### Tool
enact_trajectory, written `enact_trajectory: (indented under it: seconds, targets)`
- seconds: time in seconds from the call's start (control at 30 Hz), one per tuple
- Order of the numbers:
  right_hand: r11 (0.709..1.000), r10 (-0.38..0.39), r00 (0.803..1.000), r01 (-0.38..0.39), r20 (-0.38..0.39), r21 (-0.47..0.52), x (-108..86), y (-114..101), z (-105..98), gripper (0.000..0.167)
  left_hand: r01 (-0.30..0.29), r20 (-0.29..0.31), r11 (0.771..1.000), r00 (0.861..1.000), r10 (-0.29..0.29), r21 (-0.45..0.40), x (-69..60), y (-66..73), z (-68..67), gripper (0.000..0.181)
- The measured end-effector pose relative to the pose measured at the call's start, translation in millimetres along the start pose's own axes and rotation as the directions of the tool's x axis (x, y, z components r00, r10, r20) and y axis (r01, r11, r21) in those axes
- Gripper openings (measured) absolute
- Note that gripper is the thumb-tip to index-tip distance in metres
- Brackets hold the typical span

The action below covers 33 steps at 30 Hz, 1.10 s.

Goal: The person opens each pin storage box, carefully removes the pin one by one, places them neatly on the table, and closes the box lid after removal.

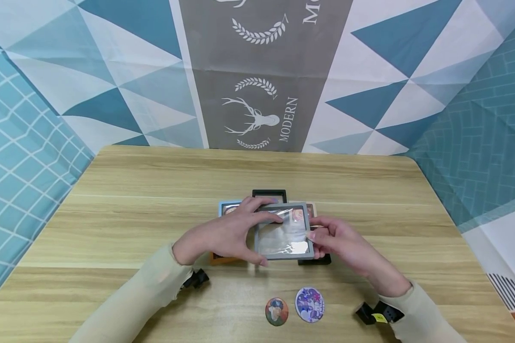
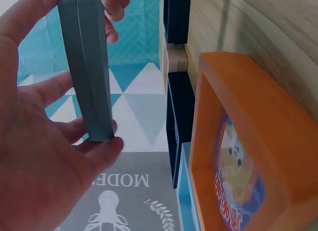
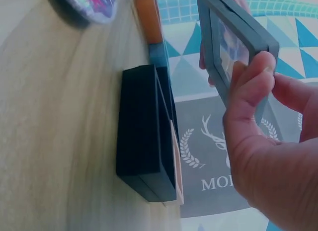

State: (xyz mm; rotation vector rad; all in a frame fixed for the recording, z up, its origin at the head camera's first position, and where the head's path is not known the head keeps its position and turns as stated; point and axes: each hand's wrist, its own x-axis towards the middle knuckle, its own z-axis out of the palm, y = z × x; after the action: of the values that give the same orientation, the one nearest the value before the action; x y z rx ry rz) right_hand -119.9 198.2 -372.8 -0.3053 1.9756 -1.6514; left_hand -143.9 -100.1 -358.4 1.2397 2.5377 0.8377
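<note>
A grey square display frame point(image 1: 279, 240) with a clear film window is held up over several other frames. My left hand point(image 1: 227, 234) holds it from the left, thumb at the near edge and fingers toward the far edge. My right hand point(image 1: 345, 243) pinches its right edge between thumb and fingers. In the left wrist view, the grey frame point(image 2: 92, 67) is seen edge-on, apart from the frames on the table. Below it, an orange frame point(image 2: 268, 121) contains a round cartoon badge point(image 2: 236, 176). A black frame point(image 3: 139, 126) lies beneath my right hand.
Another black frame point(image 1: 268, 192) lies at the back, a light blue one point(image 1: 221, 208) at left and a beige one point(image 1: 313, 208) at right, partly covered. Two round badges, one red and green point(image 1: 276, 312), one purple point(image 1: 310, 305), lie on the wooden table point(image 1: 154, 214) nearer me.
</note>
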Motion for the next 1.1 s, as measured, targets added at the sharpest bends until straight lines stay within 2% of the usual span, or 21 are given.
enact_trajectory:
  seconds: [0.13,0.33,0.43,0.57,0.87,1.1]
  targets:
    - [0.996,0.008,1.0,-0.008,0.001,-0.089,2.0,1.9,4.5,0.062,0.039,0.039,0.995,0.998,-0.043,0.093,0.1,1.3,1.5,0.088]
    - [0.965,-0.004,0.999,-0.009,-0.051,-0.263,1.8,2.7,7.2,0.037,0.072,0.13,0.982,0.987,-0.096,0.176,-1.3,2.5,5.4,0.093]
    - [0.949,-0.011,0.997,-0.016,-0.082,-0.316,1.5,2.5,6.0,0.032,0.087,0.158,0.973,0.98,-0.122,0.211,-1.6,1.9,8.0,0.093]
    - [0.934,-0.023,0.996,-0.009,-0.086,-0.357,2.4,3.3,4.5,0.029,0.1,0.165,0.967,0.976,-0.141,0.235,-2.1,2.1,8.7,0.094]
    - [0.871,-0.044,0.998,0.016,-0.047,-0.49,4.2,7.5,3.8,0.021,0.114,0.205,0.96,0.964,-0.17,0.258,-3.5,3.5,8.4,0.095]
    - [0.844,-0.031,0.999,0.005,-0.039,-0.536,4.8,7.3,3.5,0.022,0.084,0.182,0.954,0.973,-0.141,0.288,-1.2,5.5,15.1,0.096]
